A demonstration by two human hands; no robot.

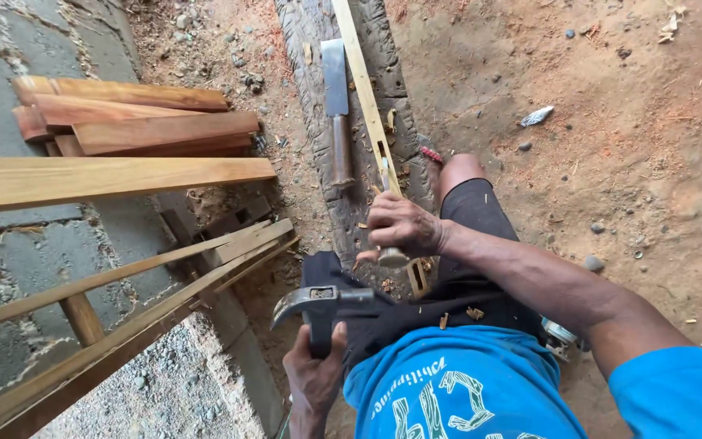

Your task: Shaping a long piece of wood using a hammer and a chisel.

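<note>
Bare reddish-brown dirt ground (611, 162), scattered with sawdust and small stones, is seen across the right and top. A grey concrete block wall (10, 97) is seen on the left, with a stack of short reddish wooden boards (148, 122) leaned against it, one long pale wooden plank (107, 177) below them, and several thin pale wooden slats (123, 301) slanting lower down. A long dark weathered log (318, 122) is laid on the ground and used as the surface. A long thin pale wooden strip (363, 89) with a small slot cut in it is laid along the log. A broad flat metal chisel blade with a wooden handle (336, 106) is rested on the log just beside the strip. A second, narrower metal chisel (387, 244) is held upright on the strip by the right hand (404, 226), fingers wrapped tightly around its handle. A dark steel claw hammer (318, 305) is gripped by the left hand (314, 374), fingers closed around the handle, the head held just below the chisel's end, not touching.
</note>
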